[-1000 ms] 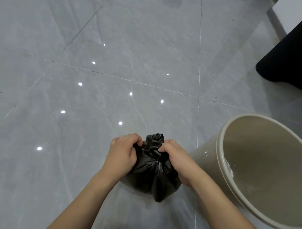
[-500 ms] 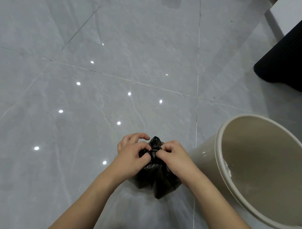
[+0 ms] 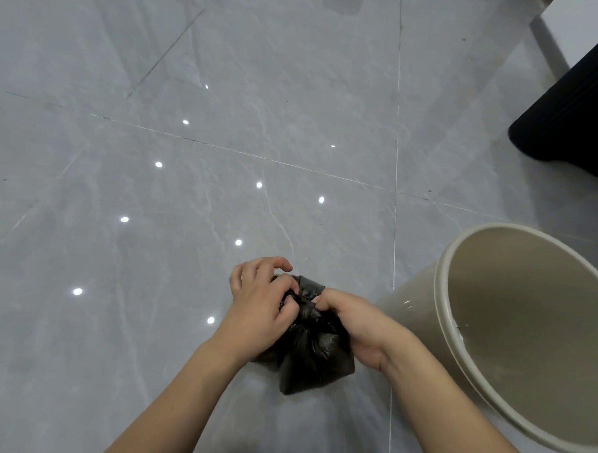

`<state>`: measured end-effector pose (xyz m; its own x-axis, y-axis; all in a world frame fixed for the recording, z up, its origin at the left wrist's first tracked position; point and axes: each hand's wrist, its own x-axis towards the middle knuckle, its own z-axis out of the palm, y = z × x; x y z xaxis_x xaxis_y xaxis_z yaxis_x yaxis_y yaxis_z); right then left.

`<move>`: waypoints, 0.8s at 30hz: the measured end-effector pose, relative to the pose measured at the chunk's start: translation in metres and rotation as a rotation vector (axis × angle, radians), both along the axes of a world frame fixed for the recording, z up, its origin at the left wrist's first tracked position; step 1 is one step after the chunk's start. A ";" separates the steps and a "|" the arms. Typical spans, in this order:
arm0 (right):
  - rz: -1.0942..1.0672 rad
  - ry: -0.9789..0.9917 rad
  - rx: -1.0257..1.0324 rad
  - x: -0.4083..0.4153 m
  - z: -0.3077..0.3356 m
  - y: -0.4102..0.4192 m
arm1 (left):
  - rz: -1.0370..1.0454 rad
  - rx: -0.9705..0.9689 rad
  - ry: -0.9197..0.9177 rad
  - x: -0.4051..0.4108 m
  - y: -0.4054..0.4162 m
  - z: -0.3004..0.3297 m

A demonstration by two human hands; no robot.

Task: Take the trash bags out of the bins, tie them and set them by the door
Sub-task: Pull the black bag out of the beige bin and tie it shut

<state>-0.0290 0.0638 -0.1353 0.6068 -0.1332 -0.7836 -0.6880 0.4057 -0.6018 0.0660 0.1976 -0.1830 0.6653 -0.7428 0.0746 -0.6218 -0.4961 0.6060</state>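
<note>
One black trash bag (image 3: 307, 348) sits on the gray tiled floor (image 3: 152, 323), low in the middle of the view, just left of the one beige bin (image 3: 441, 299). The bag is small and bunched, its neck gathered into a twisted knot at the top. What it holds cannot be seen through the dark plastic. The bin stands upright at the right, with its round mouth facing the camera; its inside shows bare beige wall with no liner and nothing lying in the part that can be seen. Its far right edge runs out of the frame. The bag and the bin's wall are near each other, but the right hand covers the space between them, so contact cannot be told.

Two bare hands work at the bag's neck. The left hand (image 3: 261, 303) pinches the twisted plastic at the knot with its thumb and lower fingers curled in, while the forefinger arches above it free of the bag. The right hand (image 3: 358, 330) has its grip closed round the bag's neck and upper side from the right, fingers curled into the plastic.

A dark ribbed object (image 3: 573, 110) stands on the floor at the upper right, well apart from the bag. Ceiling lights show as several bright dots on the glossy tiles.
</note>
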 end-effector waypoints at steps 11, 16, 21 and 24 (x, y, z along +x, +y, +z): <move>0.097 -0.028 -0.370 0.001 -0.012 -0.001 | 0.030 0.004 0.204 0.004 -0.005 0.001; -0.001 -0.035 0.106 0.002 -0.006 -0.011 | 0.021 -0.048 0.148 0.001 -0.004 0.003; -0.177 -0.083 0.171 0.003 -0.008 -0.012 | -0.025 -0.127 0.247 0.001 0.007 0.019; -0.201 -0.090 0.106 0.001 -0.005 -0.009 | -0.050 -0.079 0.249 0.000 0.006 0.018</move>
<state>-0.0284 0.0544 -0.1403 0.6446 -0.1782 -0.7435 -0.5327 0.5929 -0.6039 0.0655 0.2035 -0.1650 0.6328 -0.7738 -0.0276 -0.4716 -0.4134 0.7789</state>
